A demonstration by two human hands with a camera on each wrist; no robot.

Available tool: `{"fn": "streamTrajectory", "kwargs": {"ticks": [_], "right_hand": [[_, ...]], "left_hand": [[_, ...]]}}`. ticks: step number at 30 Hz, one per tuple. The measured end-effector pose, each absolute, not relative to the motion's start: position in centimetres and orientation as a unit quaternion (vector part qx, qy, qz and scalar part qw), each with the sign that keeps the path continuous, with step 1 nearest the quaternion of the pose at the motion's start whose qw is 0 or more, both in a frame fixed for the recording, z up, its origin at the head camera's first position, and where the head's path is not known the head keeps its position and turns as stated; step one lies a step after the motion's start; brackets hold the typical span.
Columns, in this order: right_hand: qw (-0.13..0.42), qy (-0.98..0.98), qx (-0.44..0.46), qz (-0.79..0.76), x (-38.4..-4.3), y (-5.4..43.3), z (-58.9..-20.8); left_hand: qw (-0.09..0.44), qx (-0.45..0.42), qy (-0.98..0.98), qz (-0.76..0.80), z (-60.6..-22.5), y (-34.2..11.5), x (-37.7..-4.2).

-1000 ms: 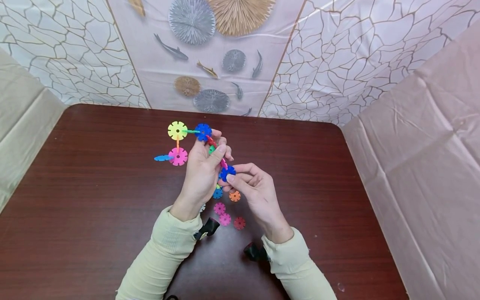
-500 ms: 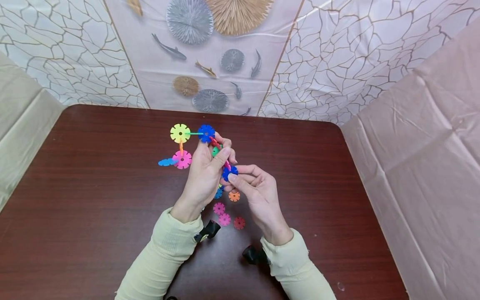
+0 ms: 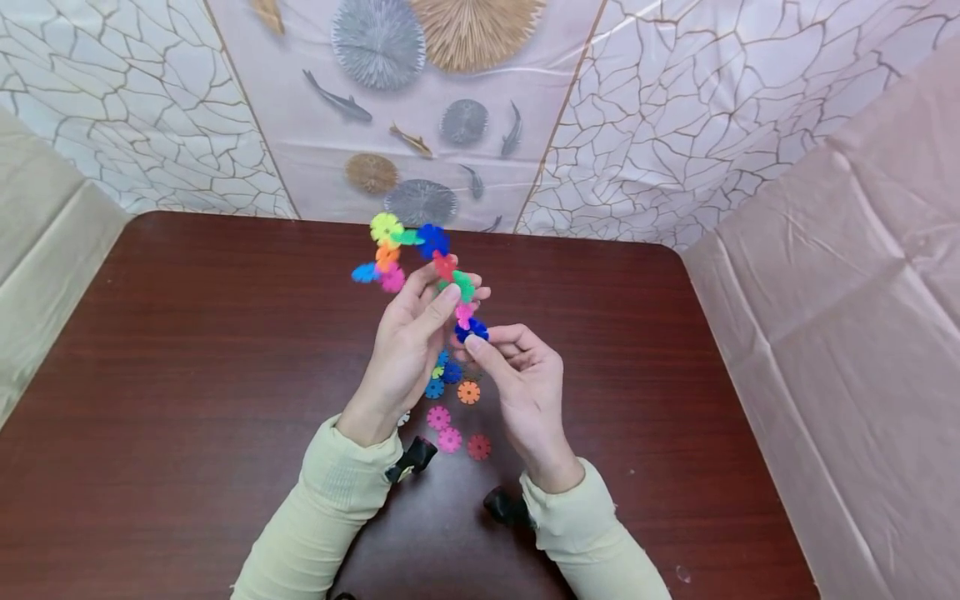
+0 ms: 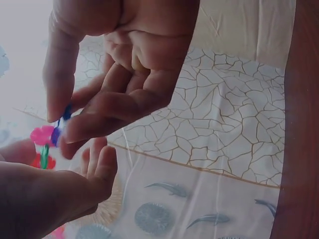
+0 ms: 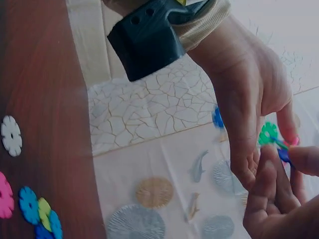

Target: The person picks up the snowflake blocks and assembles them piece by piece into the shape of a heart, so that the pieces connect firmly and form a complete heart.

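Note:
A chain of notched plastic discs is held up above the table between the two hands. My left hand (image 3: 408,350) pinches the chain at a green disc (image 3: 463,287), with its thumb on top. From there the chain runs through a red disc (image 3: 445,266) and a dark blue disc (image 3: 432,241) to a yellow disc (image 3: 386,229), then bends down to a pink disc (image 3: 390,277) and a light blue disc (image 3: 365,272). My right hand (image 3: 528,392) pinches the dark blue end disc (image 3: 472,332), which joins a small pink disc (image 3: 465,314).
Loose discs lie on the brown table (image 3: 187,400) below the hands, among them an orange disc (image 3: 468,392), a red disc (image 3: 479,447), two pink ones and several blue ones. A white disc (image 5: 11,136) shows in the right wrist view. Patterned cloth (image 3: 675,108) hangs behind.
The chain has tilted, its far end swinging up and to the right and looking blurred now. Both hands have shifted slightly up and right, still gripping it.

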State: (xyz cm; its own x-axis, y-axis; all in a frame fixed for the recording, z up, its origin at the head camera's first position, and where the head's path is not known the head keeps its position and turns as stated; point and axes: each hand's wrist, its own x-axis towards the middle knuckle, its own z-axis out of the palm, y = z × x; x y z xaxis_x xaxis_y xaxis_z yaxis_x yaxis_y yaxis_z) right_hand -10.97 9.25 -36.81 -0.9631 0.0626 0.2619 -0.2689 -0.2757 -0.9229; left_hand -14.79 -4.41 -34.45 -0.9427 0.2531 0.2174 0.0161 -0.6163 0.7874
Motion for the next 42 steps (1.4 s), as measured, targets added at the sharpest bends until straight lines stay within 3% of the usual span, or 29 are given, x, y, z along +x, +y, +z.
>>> {"fn": "streamTrajectory", "kwargs": {"ticks": [6,10,16,20,27,29,32,34,36,38,42], "right_hand": [[0.283,-0.653,0.148,0.687,-11.3,8.5,-37.1],[0.367,-0.701,0.223,0.569,-11.5,7.8,-37.6],[0.419,-0.716,0.281,0.483,-11.5,7.2,-37.9],[0.424,-0.715,0.315,0.458,-11.4,6.8,-37.7],[0.319,-0.747,0.305,0.497,-10.7,8.8,-38.1],[0.249,-0.799,0.261,0.481,-10.5,10.2,-38.6],[0.093,-0.904,0.191,0.372,-10.5,11.6,-39.7],[-0.011,-0.946,0.178,0.271,-10.5,11.9,-40.7],[-0.081,-0.960,0.183,0.195,-10.4,12.0,-41.7],[-0.118,-0.961,0.193,0.158,-10.3,11.9,-42.5],[-0.128,-0.963,0.194,0.137,-10.4,11.8,-43.6]], "left_hand": [[0.060,0.190,0.416,0.887,-34.1,-5.3,-14.5],[0.068,0.192,0.370,0.906,-34.0,-5.9,-14.4],[0.114,0.161,0.299,0.934,-33.8,-6.6,-14.8],[0.111,0.138,0.274,0.945,-33.8,-7.0,-15.0],[0.105,0.116,0.239,0.958,-34.1,-6.4,-15.4],[0.106,0.115,0.245,0.957,-34.2,-6.1,-15.5],[0.092,0.110,0.256,0.956,-34.3,-6.2,-15.6],[0.080,0.106,0.263,0.956,-34.4,-6.4,-15.6],[0.074,0.108,0.265,0.955,-34.4,-6.5,-15.6],[0.070,0.112,0.264,0.955,-34.4,-6.6,-15.6],[0.069,0.115,0.258,0.957,-34.3,-6.6,-15.6]]}}
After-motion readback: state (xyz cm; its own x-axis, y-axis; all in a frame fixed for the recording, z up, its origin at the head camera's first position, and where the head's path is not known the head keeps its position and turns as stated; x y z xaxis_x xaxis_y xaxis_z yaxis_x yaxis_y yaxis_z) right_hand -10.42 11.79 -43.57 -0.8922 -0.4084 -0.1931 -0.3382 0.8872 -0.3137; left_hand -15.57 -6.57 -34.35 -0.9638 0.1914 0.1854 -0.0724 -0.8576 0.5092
